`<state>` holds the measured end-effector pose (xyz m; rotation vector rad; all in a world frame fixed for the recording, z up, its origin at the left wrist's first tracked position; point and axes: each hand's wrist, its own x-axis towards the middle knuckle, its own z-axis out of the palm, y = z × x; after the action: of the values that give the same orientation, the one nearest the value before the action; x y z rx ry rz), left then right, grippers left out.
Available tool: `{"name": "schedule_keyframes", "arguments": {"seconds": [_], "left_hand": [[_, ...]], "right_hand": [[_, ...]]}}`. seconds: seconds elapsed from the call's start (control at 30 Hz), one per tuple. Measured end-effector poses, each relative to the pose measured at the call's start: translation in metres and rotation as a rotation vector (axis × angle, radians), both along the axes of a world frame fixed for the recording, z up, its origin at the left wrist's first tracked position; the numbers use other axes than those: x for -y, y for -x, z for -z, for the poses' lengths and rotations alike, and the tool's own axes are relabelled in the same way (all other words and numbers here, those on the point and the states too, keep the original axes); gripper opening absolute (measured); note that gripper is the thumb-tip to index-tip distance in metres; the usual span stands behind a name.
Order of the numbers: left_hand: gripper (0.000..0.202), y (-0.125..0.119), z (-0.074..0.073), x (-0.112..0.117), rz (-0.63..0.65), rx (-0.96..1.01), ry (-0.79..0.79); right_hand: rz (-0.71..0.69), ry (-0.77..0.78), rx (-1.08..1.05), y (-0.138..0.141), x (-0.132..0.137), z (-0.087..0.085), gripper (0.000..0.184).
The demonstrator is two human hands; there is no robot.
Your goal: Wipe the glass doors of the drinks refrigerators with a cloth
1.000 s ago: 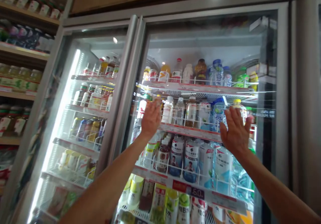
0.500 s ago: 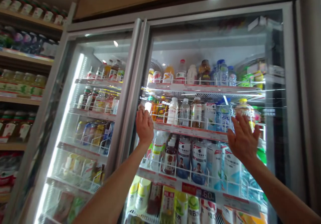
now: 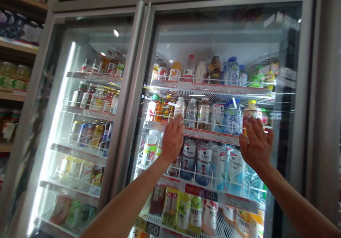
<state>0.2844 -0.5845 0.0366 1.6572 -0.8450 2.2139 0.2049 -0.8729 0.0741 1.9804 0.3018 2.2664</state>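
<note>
My left hand (image 3: 172, 138) is raised at the glass door (image 3: 218, 28) of a drinks fridge, in front of a white bottle (image 3: 179, 106) on the second shelf. Its fingers are pressed together, and whatever may be under them is hidden. To the right, my right hand (image 3: 256, 145) is held up at the same pane with fingers spread and nothing in it. Behind its fingertips stands a yellow-capped bottle (image 3: 252, 111). Both hands appear to touch the glass, though contact is hard to confirm.
A second glass door with a metal frame (image 3: 130, 78) is on the left, with bottles and cans (image 3: 97, 133) behind it. Further left are wooden shelves (image 3: 16, 43) of jars and bottles. A metal post (image 3: 329, 88) borders the right side.
My left hand has moved right across the pane, from near the door's left edge to before the white bottle. My right hand stays nearly in place. The view has shifted slightly.
</note>
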Motion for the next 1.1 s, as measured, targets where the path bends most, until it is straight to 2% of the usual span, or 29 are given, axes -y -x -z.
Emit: {"name": "schedule_keyframes", "arguments": {"seconds": [0.07,0.1,0.13,0.17,0.27,0.3,0.33,0.43,0.47,0.5,0.53,0.63,0.67,0.7,0.8,0.87,0.93,1.03,1.07,1.1], "left_hand": [[0.041,0.009,0.009,0.02,-0.006,0.033,-0.327],[0.039,0.013,0.01,0.028,-0.009,0.043,-0.436],[0.037,0.014,0.008,0.034,-0.013,0.04,-0.469],[0.036,0.015,0.005,0.038,-0.013,0.017,-0.414],[0.039,0.014,-0.006,0.05,0.011,-0.09,-0.04],[0.039,0.015,-0.005,0.057,0.02,-0.1,-0.01],[0.039,0.017,-0.001,0.065,0.027,-0.086,-0.07],[0.035,0.027,0.016,0.094,0.025,0.034,-0.544],[0.033,0.03,0.017,0.103,0.021,0.056,-0.648],[0.033,0.032,0.016,0.11,0.018,0.055,-0.672],[0.034,0.032,0.011,0.118,0.015,0.026,-0.616],[0.037,0.034,-0.005,0.139,0.02,-0.095,-0.281],[0.037,0.035,-0.005,0.146,0.022,-0.107,-0.256],[0.037,0.038,-0.001,0.152,0.023,-0.09,-0.31],[0.034,0.048,0.025,0.167,0.023,0.07,-0.721],[0.033,0.052,0.034,0.17,0.019,0.117,-0.866],[0.035,0.052,0.031,0.169,-0.006,0.045,-0.776],[0.038,0.049,0.022,0.164,-0.042,-0.094,-0.47],[0.037,0.049,0.025,0.162,-0.039,-0.094,-0.468],[0.037,0.049,0.031,0.158,-0.028,-0.063,-0.545]], "right_hand": [[-0.02,0.029,-0.019,0.004,-0.003,-0.001,0.051],[-0.023,0.036,-0.031,0.006,-0.003,-0.002,0.051],[-0.02,0.034,-0.04,0.008,-0.002,-0.004,0.051],[-0.013,0.026,-0.045,0.011,0.001,-0.005,0.051],[0.022,-0.024,-0.059,0.018,0.016,-0.004,0.05],[0.034,-0.038,-0.067,0.021,0.022,-0.002,0.05],[0.045,-0.041,-0.078,0.023,0.027,0.001,0.051],[0.071,0.001,-0.117,0.029,0.041,0.012,0.05],[0.077,0.022,-0.129,0.031,0.045,0.015,0.05],[0.08,0.037,-0.136,0.033,0.048,0.018,0.05],[0.08,0.043,-0.136,0.035,0.052,0.02,0.05],[0.074,0.018,-0.106,0.039,0.066,0.023,0.05],[0.076,0.008,-0.096,0.041,0.07,0.024,0.051],[0.079,0.005,-0.091,0.042,0.074,0.025,0.051],[0.096,0.02,-0.118,0.045,0.085,0.033,0.051],[0.109,0.025,-0.154,0.047,0.089,0.038,0.052],[0.116,0.02,-0.172,0.047,0.092,0.041,0.053],[0.097,0.014,-0.168,0.046,0.091,0.045,0.054],[0.086,0.021,-0.174,0.046,0.089,0.046,0.054],[0.077,0.03,-0.187,0.045,0.087,0.048,0.055]]}}
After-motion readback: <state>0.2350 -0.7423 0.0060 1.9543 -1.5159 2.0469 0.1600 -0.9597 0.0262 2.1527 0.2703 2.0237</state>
